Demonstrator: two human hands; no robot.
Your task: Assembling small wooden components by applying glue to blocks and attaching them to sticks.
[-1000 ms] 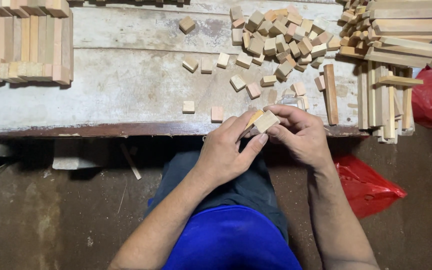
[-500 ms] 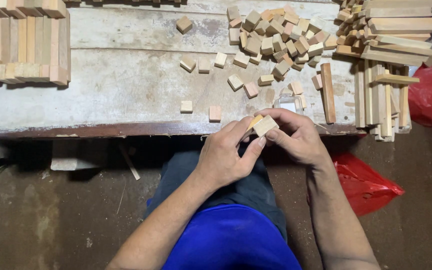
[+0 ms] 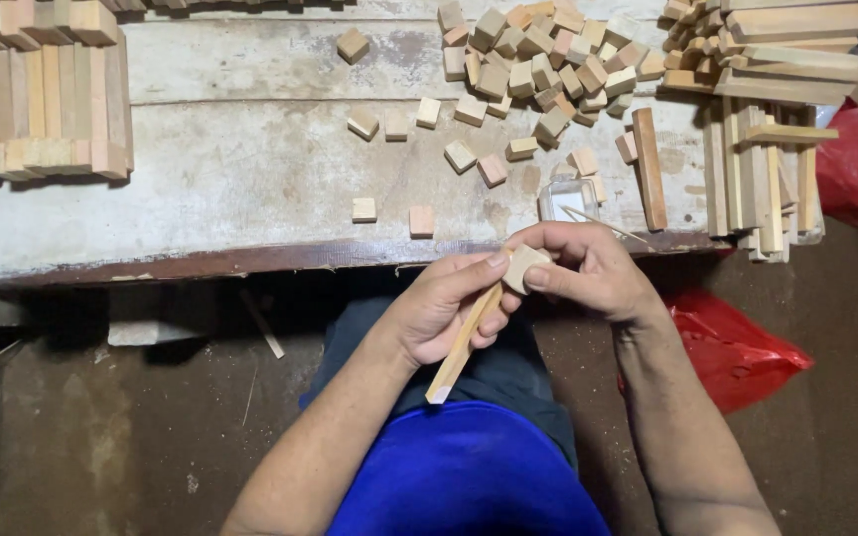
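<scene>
While pinched at frame centre, small pale wooden cube (image 3: 525,266) in right hand (image 3: 588,273) grip against long thin wooden stick (image 3: 464,342) clasped by left hand (image 3: 439,313): could slip off, dropping below the worn whitish worktop (image 3: 230,179) edge.

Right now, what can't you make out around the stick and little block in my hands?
Head view only:
- Joint between wooden stick and small block: hidden by left hand and right hand fingers.
- Small clear container: contents too small to tell.
- Stacked wooden strips: cut off by the left edge.
</scene>
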